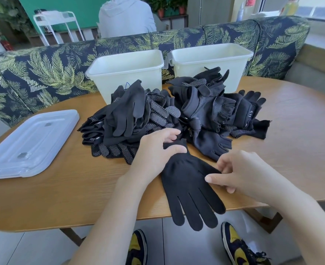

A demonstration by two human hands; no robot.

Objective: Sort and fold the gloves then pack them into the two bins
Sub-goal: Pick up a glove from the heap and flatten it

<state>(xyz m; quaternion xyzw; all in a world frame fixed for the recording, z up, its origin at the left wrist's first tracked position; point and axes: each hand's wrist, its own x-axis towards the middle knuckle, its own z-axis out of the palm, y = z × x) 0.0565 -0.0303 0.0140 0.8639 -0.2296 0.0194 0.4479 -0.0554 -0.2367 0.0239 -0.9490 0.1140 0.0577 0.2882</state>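
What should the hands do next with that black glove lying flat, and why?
Probably fold it in half, bringing the fingers up toward the cuff. The plain black glove lies flat, its fingertips hanging past the table edge. The left hand pinches the cuff; the right hand touches its thumb side. Both bins look empty.

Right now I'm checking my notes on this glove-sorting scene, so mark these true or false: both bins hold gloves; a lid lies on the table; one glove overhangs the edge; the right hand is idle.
1. Both white plastic bins hold gloves: false, no gloves show inside.
2. A translucent plastic lid lies on the wooden table: true.
3. The plain black fabric glove overhangs the table edge: true.
4. The right hand is idle: false, it pinches the glove; the left hand holds its cuff.
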